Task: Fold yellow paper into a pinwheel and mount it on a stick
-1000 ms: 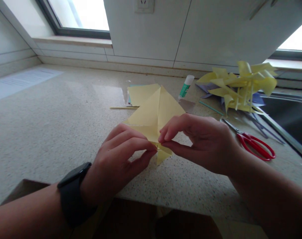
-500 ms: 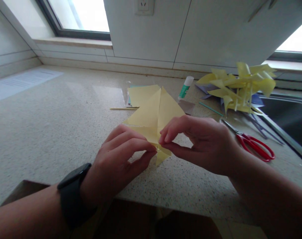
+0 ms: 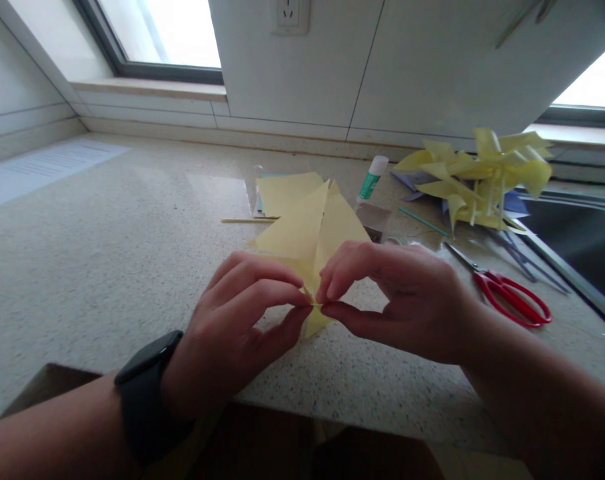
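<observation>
In the head view, pinching the yellow paper point(image 3: 292, 230) close to its near end, at the middle of the counter point(image 3: 132, 280), with left hand point(image 3: 247, 307) and right hand point(image 3: 407, 293). Closed narrow at both thumbs and forefingers; whether gripping paper alone or also a small pale piece, cannot tell. Compared with half a second ago, brought closer together at the fingertips, and parted more clearly at the paper's far corner, between left and right flaps. Judging from this, probably concentrated now on one small shared spot, leaving the flaps looser. Flanked on the right by red-handled scissors point(image 3: 515, 297), and farther off by a glue stick point(image 3: 372, 180).
</observation>
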The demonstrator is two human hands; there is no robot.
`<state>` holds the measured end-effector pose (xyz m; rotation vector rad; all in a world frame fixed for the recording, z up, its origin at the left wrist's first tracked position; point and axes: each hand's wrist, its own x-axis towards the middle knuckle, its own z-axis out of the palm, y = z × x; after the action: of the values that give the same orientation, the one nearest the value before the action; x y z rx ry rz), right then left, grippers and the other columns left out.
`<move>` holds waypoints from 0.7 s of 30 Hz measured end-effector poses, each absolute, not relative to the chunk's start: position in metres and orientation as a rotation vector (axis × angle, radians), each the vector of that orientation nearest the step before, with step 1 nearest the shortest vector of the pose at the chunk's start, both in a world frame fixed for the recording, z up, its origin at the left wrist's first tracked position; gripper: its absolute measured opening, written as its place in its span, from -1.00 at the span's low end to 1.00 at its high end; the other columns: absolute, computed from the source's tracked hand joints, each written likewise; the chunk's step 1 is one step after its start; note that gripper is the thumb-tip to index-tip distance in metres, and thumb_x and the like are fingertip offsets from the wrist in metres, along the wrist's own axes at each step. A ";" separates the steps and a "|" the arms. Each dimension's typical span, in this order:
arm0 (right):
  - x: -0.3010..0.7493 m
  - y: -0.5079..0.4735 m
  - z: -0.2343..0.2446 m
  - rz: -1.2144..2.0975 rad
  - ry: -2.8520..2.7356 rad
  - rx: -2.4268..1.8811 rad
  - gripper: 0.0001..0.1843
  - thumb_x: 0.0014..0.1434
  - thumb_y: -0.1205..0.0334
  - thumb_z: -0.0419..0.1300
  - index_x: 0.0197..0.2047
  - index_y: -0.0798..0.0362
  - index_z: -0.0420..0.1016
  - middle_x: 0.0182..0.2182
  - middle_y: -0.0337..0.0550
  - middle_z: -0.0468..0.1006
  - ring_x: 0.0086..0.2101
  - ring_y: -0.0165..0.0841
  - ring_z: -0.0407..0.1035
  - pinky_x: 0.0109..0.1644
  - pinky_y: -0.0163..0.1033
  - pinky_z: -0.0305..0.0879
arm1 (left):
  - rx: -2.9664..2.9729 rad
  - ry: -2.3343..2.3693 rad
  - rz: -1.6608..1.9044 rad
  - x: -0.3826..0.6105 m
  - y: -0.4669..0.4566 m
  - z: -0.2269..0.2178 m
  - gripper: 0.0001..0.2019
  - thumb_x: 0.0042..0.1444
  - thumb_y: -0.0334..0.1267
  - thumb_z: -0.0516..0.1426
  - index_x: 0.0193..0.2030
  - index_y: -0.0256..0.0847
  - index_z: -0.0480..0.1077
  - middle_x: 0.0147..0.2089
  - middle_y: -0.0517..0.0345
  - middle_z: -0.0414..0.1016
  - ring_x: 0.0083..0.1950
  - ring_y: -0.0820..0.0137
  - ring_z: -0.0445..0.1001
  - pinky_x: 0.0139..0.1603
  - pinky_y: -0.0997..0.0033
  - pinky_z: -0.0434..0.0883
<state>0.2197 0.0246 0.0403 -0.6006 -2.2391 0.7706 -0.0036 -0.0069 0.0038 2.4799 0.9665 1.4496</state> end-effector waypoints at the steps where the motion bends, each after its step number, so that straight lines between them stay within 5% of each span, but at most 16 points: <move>1: 0.219 0.025 0.040 0.764 -2.238 -0.597 -0.87 0.18 0.34 0.35 -0.22 -0.01 0.48 -0.32 -0.24 0.61 -0.30 -0.39 0.50 -0.21 -0.23 0.45 | 2.484 0.959 1.456 -0.004 -0.007 0.003 -0.83 0.16 -0.49 0.28 -0.19 -0.18 0.45 -0.15 0.14 0.56 -0.10 0.37 0.49 -0.08 0.29 0.45; 9: 0.214 0.022 0.039 0.590 -2.229 -0.496 -0.86 0.14 0.49 0.31 -0.31 0.10 0.46 -0.40 -0.19 0.56 -0.37 -0.42 0.46 -0.32 -0.29 0.38 | 2.376 0.971 1.507 -0.006 -0.008 -0.003 -0.69 0.10 -0.44 0.33 -0.05 -0.19 0.40 -0.11 0.10 0.56 -0.07 0.33 0.49 -0.06 0.25 0.47; 14: 0.212 0.021 0.043 0.451 -2.271 -0.409 -0.85 0.18 0.51 0.30 -0.34 0.12 0.45 -0.42 -0.14 0.57 -0.34 -0.39 0.43 -0.27 -0.25 0.38 | 2.549 0.986 1.465 -0.003 -0.009 0.008 -0.88 0.14 -0.48 0.29 -0.25 -0.20 0.50 -0.16 0.12 0.60 -0.14 0.37 0.46 -0.08 0.30 0.41; 21: 0.215 0.022 0.043 0.279 -2.326 -0.409 -0.85 0.14 0.47 0.35 -0.34 0.11 0.46 -0.44 -0.12 0.57 -0.36 -0.34 0.41 -0.27 -0.16 0.35 | 2.568 0.997 1.478 -0.004 -0.009 0.007 -0.87 0.10 -0.49 0.31 -0.31 -0.22 0.49 -0.28 0.17 0.59 -0.23 0.37 0.41 -0.15 0.27 0.38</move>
<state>0.2151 0.0221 0.0429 -0.4088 -2.3260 0.2793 -0.0036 -0.0088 0.0072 2.5682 0.9965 1.4779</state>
